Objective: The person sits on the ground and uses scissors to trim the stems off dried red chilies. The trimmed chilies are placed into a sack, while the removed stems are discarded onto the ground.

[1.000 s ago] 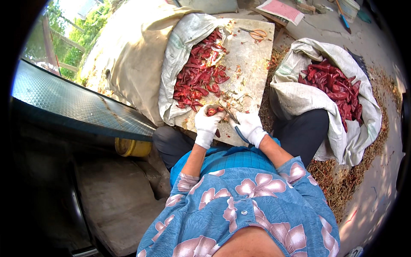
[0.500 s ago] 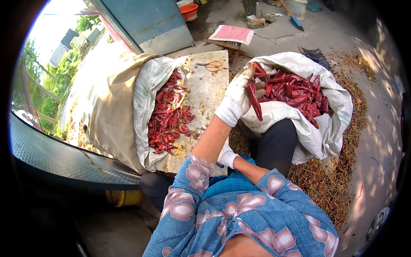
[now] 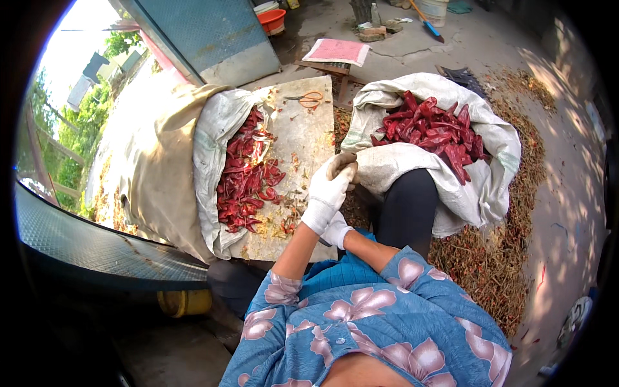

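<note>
Chillies (image 3: 248,177), dried and red, lie heaped along the left side of a pale wooden board (image 3: 298,138), spilling onto the white sack (image 3: 209,145) that the board rests on. The left hand (image 3: 330,187), in a white glove, is raised over the board's right edge with its fingers curled shut; whether it grips anything cannot be told. The right hand (image 3: 335,230), also gloved in white, sits low behind the left forearm, mostly hidden, so its grip cannot be told either. Yellow seeds and bits of stem are scattered over the near end of the board, just left of the hands. Orange-handled scissors (image 3: 309,99) lie at the far end of the board, well apart from both hands. To the right, a second white sack (image 3: 490,180) stands open, full of whole red chillies (image 3: 435,132), close beside the person's dark-clad knee (image 3: 406,206). Dry stems and husks (image 3: 496,258) cover the concrete floor around that sack. Farther off are a pink sheet (image 3: 338,50), an orange basin (image 3: 273,19) and a blue-grey door (image 3: 206,32).
</note>
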Demonstrator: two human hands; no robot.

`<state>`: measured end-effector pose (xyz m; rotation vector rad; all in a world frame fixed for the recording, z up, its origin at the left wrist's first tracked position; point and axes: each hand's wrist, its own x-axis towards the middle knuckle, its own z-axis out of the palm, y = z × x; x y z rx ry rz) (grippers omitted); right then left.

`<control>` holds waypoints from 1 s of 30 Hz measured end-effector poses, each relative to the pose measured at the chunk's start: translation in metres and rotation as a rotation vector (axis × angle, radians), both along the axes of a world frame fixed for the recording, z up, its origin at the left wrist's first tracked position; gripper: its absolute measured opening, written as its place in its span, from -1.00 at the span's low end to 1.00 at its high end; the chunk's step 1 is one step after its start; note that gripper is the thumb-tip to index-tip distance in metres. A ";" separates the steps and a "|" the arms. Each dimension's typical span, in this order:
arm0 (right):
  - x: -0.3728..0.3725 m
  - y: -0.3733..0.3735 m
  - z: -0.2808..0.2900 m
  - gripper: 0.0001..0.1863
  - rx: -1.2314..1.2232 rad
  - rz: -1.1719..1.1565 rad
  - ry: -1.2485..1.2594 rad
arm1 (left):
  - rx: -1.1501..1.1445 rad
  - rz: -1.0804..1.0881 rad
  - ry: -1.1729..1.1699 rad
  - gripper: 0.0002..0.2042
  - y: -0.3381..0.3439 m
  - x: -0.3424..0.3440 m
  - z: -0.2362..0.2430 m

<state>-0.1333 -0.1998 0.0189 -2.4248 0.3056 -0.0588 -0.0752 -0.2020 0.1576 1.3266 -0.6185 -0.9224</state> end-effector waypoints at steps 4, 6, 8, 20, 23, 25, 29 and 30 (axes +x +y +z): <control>0.002 -0.002 0.028 -0.55 0.025 -0.229 -0.183 | 0.061 0.514 -0.659 -0.49 0.096 -0.001 -0.017; -0.005 0.015 0.067 -0.55 -0.023 -0.217 -0.211 | 0.040 0.726 -0.473 -0.43 0.136 0.019 -0.058; -0.011 0.031 0.079 -0.55 -0.138 -0.090 -0.224 | 0.106 0.629 0.155 -0.33 0.159 0.013 -0.043; -0.175 -0.003 0.161 -0.58 1.090 -0.254 -0.441 | -0.044 0.730 0.619 -0.50 0.239 0.018 -0.106; -0.239 -0.043 0.115 -0.59 1.058 -0.696 -0.647 | -0.016 0.722 0.644 -0.53 0.268 0.031 -0.134; -0.277 -0.067 0.050 -0.62 0.941 -0.926 -0.487 | -0.038 0.711 0.641 -0.56 0.278 0.040 -0.145; -0.319 -0.066 -0.076 -0.62 0.879 -1.050 -0.232 | -0.005 0.776 0.648 -0.63 0.262 0.050 -0.135; -0.318 -0.063 -0.095 -0.59 0.833 -1.019 -0.130 | 0.004 0.774 0.627 -0.64 0.263 0.050 -0.135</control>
